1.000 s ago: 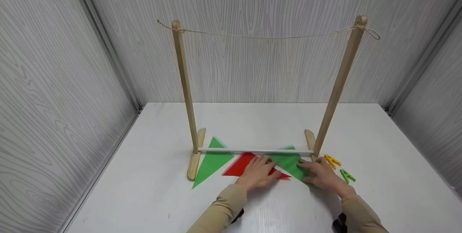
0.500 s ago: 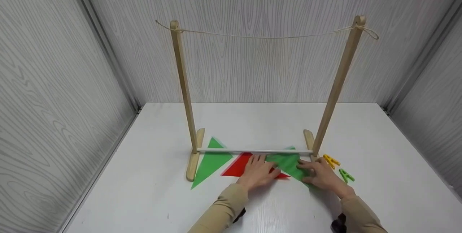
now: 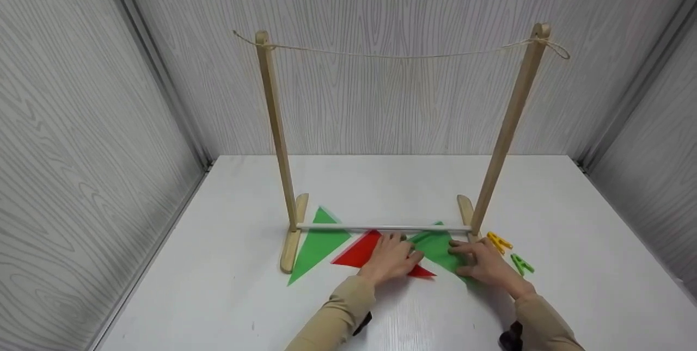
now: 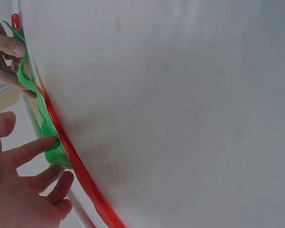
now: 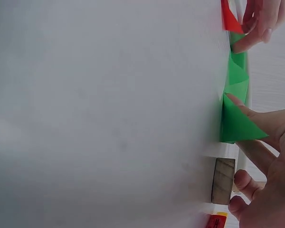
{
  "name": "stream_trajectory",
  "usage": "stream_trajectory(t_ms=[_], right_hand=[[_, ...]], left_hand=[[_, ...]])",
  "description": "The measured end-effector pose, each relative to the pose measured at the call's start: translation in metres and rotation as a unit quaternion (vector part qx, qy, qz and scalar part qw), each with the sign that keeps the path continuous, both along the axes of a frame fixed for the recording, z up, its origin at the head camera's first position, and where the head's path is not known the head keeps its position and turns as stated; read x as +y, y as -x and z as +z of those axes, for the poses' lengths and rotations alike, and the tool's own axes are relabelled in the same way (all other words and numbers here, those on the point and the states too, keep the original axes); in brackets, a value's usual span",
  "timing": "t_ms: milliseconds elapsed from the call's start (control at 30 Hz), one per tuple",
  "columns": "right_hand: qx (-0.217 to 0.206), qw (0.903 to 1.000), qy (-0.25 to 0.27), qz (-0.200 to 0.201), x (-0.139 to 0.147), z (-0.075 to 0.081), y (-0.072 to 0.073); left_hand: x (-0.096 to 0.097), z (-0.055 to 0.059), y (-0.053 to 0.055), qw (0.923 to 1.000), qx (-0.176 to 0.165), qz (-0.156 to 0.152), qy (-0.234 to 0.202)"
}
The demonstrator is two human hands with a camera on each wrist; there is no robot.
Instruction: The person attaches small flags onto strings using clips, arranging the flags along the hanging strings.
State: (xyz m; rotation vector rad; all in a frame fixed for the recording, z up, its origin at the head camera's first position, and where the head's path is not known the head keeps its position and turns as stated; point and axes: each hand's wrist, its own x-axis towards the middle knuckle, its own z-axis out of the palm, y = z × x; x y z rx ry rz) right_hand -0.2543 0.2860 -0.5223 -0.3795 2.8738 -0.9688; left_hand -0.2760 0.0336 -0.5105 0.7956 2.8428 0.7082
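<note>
My left hand (image 3: 389,258) rests over the red triangular flag (image 3: 356,253) and the near edge of a green triangular flag (image 3: 435,247). In the left wrist view its index fingertip touches the green cloth, with the fingers spread. My right hand (image 3: 484,264) lies on the right side of that same green flag, thumb and index finger apart. The right wrist view shows a lifted corner of the green flag (image 5: 240,121) lying across the right thumb. Another green flag (image 3: 321,239) lies flat at the left, untouched. Parts of the red flag are hidden under my left hand.
A wooden stand has two posts (image 3: 275,128), a white crossbar (image 3: 381,227) and a sagging string (image 3: 403,57) tied between the post tops. Yellow clothespins (image 3: 498,242) and a green clothespin (image 3: 521,264) lie beside its right foot. Wood-grain panels surround the white table (image 3: 218,307).
The red flag's right corner has shifted toward the table's front and tilted lower, while the green flag's left part shows less beside my left hand. Both hands stay in nearly the same place.
</note>
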Motion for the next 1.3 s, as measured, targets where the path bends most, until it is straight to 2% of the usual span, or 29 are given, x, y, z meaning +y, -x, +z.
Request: stream_trajectory(t_ms=[200, 467, 600, 700, 900, 1133, 1300], right_hand=[[0.014, 0.9999, 0.001, 0.003, 0.0005, -0.0012, -0.0005], [0.012, 0.9997, 0.014, 0.015, 0.0031, -0.0026, 0.0022], [0.031, 0.9987, 0.026, 0.032, 0.0062, -0.0044, 0.0031], [0.044, 0.9977, 0.036, 0.037, 0.0084, -0.0051, 0.0035], [0.044, 0.9976, 0.054, 0.004, 0.0072, -0.0040, 0.0021], [0.014, 0.9964, 0.078, -0.030, 0.0028, -0.0012, 0.0008], [-0.011, 0.9938, 0.094, -0.058, 0.0003, 0.0009, 0.0021]], left_hand=[[-0.0014, -0.0031, 0.0022, 0.9999, 0.015, 0.004, 0.003], [-0.0023, -0.0038, 0.0038, 0.9996, 0.002, 0.017, -0.023], [-0.0031, -0.0041, 0.0043, 0.9988, 0.001, 0.019, -0.044], [-0.0041, -0.0044, 0.0056, 0.9972, 0.017, 0.016, -0.071], [-0.0060, -0.0041, 0.0060, 0.9905, 0.036, 0.014, -0.132], [-0.0054, -0.0034, 0.0058, 0.9785, 0.042, 0.043, -0.197], [-0.0057, -0.0013, 0.0071, 0.9710, 0.060, 0.042, -0.227]])
